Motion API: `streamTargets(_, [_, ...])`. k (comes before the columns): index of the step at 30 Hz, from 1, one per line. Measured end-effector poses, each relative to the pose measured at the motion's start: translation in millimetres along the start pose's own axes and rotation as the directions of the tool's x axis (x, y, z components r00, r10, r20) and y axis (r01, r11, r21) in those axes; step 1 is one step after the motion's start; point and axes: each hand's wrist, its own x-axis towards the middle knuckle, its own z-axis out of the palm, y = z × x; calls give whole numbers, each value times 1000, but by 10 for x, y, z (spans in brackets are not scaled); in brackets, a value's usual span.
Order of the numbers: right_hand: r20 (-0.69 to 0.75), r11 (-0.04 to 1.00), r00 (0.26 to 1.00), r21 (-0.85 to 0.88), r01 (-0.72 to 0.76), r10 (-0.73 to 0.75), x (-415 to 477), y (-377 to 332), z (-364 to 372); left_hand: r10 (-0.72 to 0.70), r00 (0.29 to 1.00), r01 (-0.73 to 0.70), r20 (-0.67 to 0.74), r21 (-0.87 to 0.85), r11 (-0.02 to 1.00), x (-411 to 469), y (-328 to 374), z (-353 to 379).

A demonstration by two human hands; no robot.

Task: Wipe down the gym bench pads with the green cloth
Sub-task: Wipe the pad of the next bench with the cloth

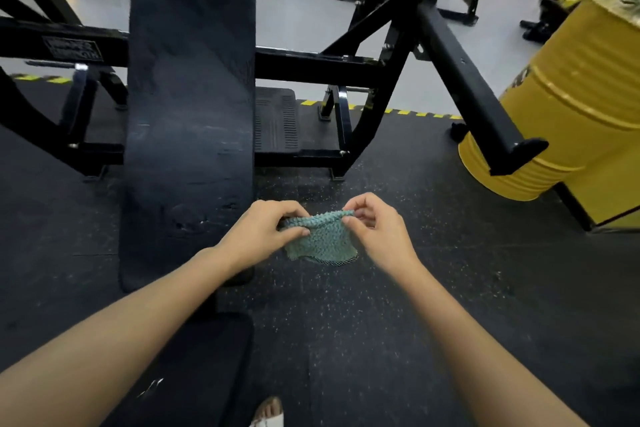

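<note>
At six o'clock of the long pad [188, 107], left hand [258, 236] and right hand [375, 232] pinch the green cloth [320, 239] midair. Wiping looks unstarted; both pads remain.

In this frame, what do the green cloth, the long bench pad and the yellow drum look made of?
Green cloth: soft knitted or waffle-weave textile, matte; bumpy surface, hangs limp.
Long bench pad: probably vinyl-covered padding, dull black; scuffed, nicked surface.
Yellow drum: likely painted steel; ribbed hoops, slight sheen.

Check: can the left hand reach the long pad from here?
Probably yes: the left hand pinches the cloth right beside the long pad, and nothing stands between them.
</note>
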Motion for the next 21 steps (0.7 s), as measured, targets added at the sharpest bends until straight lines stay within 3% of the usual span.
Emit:
streamTargets(12, [180,999,983,53,12,-21,1456,-148,62,-149,969,151,-195,-6,989,883,-310,-454])
streamTargets(21, [306,989,942,85,117,-138,2272,-240,-45,-254,907,256,-336,-41,966,1394,-295,-655])
